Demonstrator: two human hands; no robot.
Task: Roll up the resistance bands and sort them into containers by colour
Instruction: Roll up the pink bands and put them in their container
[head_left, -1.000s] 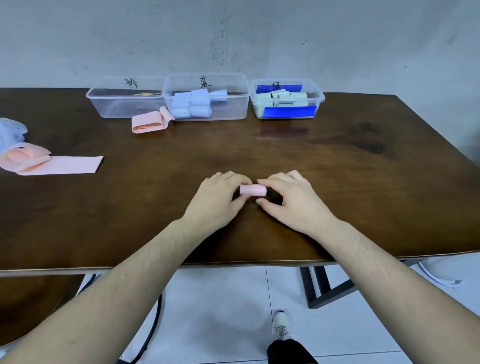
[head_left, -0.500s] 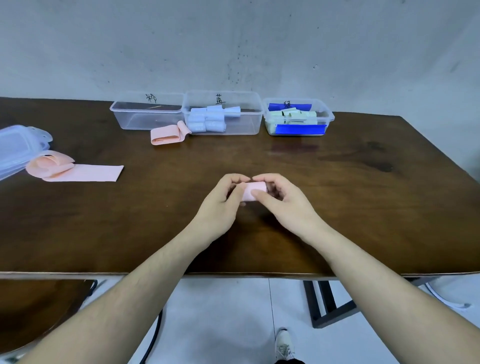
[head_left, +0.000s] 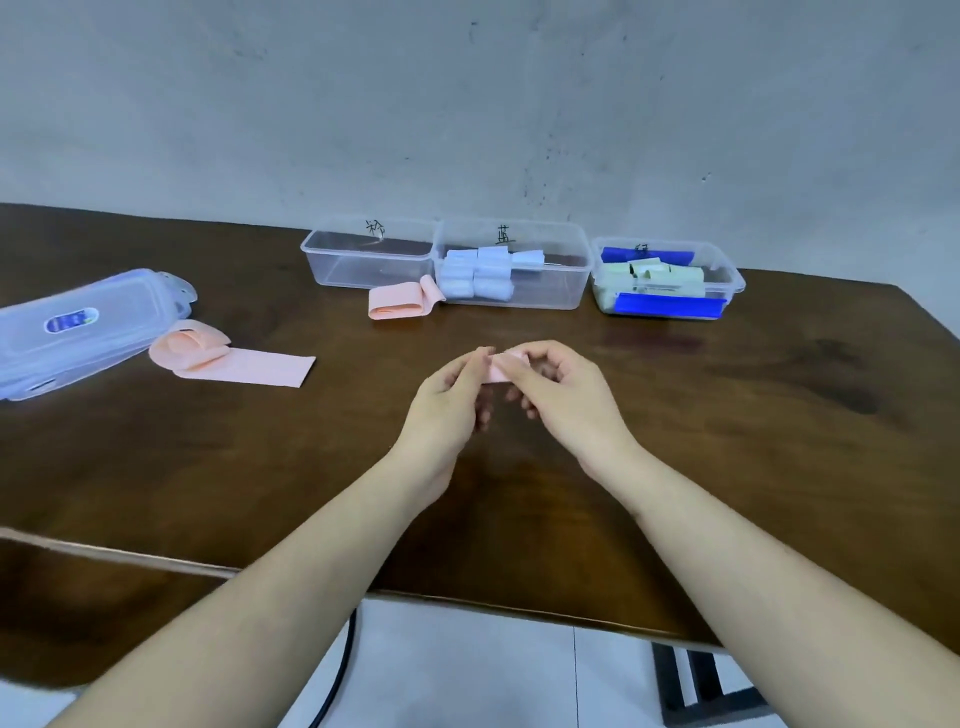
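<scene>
Both hands meet above the dark brown wooden table (head_left: 727, 441), sharing a grip on a small rolled pink resistance band (head_left: 500, 368): the left hand (head_left: 451, 404) pinches its left end, the right hand (head_left: 563, 396) curls round its right end. Beyond the grip stand three clear plastic containers (head_left: 511, 299). A folded pink band (head_left: 397, 301) lies before them; another, half unrolled (head_left: 228, 358), lies far left.

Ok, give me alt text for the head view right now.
Both hands, left hand and right hand, pinch a small pink roll above a dark wooden table. Three clear containers line the far edge; two loose pink bands lie on the left.
</scene>
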